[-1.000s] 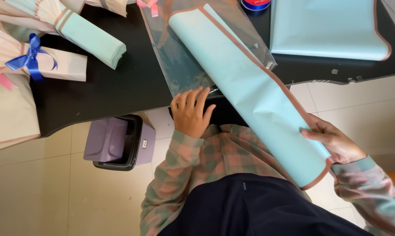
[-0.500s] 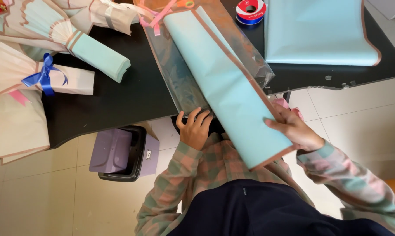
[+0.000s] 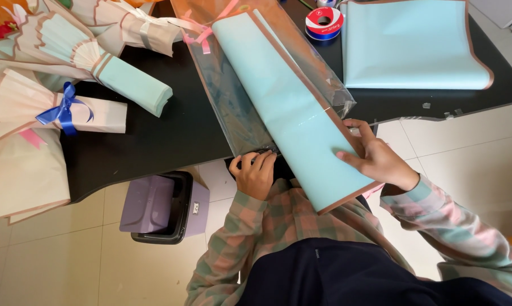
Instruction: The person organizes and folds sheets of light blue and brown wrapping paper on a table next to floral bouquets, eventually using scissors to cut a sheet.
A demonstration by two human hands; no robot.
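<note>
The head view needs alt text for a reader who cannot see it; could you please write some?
Seen from above, a person's right hand presses on a folded light-blue wrapping sheet lying in a clear plastic sleeve on a black table, while the left hand grips the table's near edge. Paper-wrapped bouquets lie left, and a ribbon spool beyond.

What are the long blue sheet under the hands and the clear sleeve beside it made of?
The blue sheet looks like matte wrapping paper with a thin brown edge; a faint sheen near the middle hints at a coating. The clear sleeve looks like thin glossy plastic film: the dark table shows through it.
</note>
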